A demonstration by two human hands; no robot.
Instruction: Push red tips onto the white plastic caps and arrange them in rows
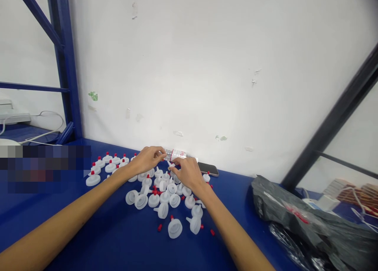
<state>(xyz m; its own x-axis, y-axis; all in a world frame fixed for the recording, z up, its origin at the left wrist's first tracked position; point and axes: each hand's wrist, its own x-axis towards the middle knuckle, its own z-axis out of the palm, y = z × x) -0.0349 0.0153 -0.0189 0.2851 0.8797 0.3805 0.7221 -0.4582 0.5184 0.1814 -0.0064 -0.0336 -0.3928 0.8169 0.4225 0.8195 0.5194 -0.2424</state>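
My right hand (189, 172) has its thumb and index finger closed on a white nozzle cap (171, 164), its narrow spout pointing up and to the left. Just left of it, my left hand (150, 159) is pinched; whatever its fingertips hold is too small to make out. Beneath both hands lies a loose pile of white nozzle caps (172, 189), some on their sides with hollow undersides showing. Small red tips (160, 227) are scattered among them. Left of my left forearm, several caps with red tips fitted (93, 179) stand upright.
A clear plastic bottle (179, 155) lies behind my hands against the white wall, next to a phone (208, 169). To the right, a grey plastic bag (307, 220) covers part of the blue table (118, 239). Blue frame posts (69, 66) rise at the left.
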